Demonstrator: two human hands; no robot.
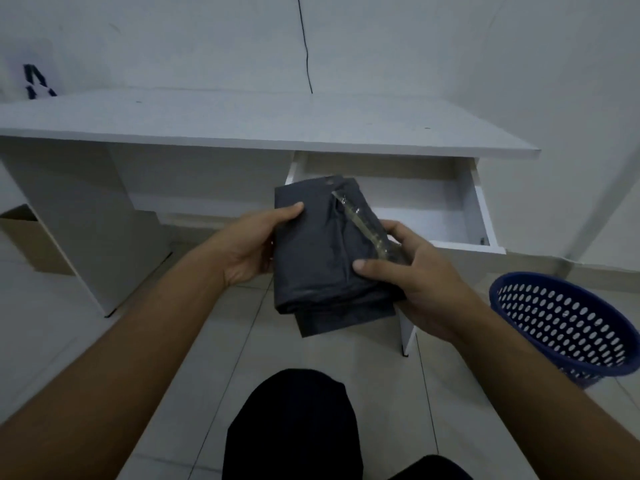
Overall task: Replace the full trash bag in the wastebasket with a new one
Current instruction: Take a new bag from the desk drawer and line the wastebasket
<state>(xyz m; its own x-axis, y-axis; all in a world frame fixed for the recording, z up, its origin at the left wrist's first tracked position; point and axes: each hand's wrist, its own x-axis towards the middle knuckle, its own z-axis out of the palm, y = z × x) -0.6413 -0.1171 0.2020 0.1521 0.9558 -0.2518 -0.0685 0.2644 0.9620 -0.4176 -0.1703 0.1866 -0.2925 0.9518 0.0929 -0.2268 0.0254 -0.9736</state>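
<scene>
Both hands are gripping a folded dark grey trash bag (322, 251) at centre frame, the left hand (247, 247) pinching its left edge and the right hand (419, 275) clasping its right side beside a clear tape strip (360, 225). Behind it, the white desk (242, 123) drawer (479, 206) is standing open, showing nothing inside, while the blue perforated wastebasket (568, 323) at right frame is sitting on the floor, unlined.

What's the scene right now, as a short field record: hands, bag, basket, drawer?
left hand: grip on left edge of bag pack
right hand: grip on right side of bag pack
bag pack: dark grey, folded, held in front of drawer
basket: blue, perforated, on floor at right, no liner visible
drawer: open, inside looks bare
desk: white
</scene>
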